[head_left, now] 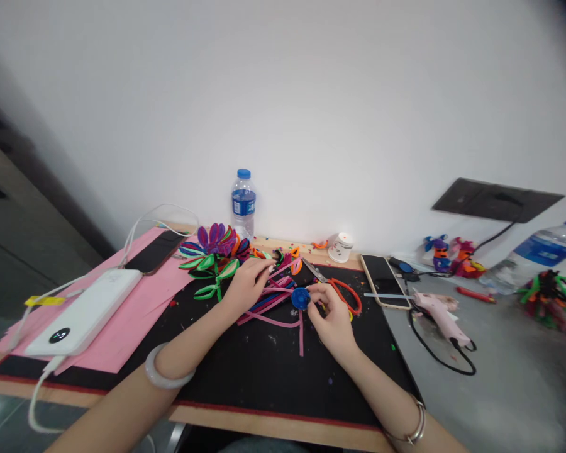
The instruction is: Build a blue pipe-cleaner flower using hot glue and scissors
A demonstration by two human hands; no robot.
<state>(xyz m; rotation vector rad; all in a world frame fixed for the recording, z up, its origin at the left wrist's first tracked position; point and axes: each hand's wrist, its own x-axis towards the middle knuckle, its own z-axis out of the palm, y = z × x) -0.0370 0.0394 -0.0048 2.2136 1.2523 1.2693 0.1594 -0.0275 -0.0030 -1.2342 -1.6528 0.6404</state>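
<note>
My right hand (332, 318) pinches a small round blue coil of pipe cleaner (300, 297) above the black mat (264, 365). My left hand (248, 283) rests with fingers closed on a bundle of pink, blue and purple pipe cleaners (271, 301) lying on the mat. A loose pink pipe cleaner (300, 333) trails down from the coil. Finished flowers with green leaves (214, 261) lie just left of my left hand. Red-handled scissors (342, 289) lie right behind my right hand.
A white power bank (85, 311) and a dark phone (153, 251) sit on pink paper (122, 327) at left. A water bottle (243, 202) and white cup (341, 246) stand by the wall. Another phone (383, 280), a pink glue gun (441, 314), and a lying bottle (538, 255) are at right.
</note>
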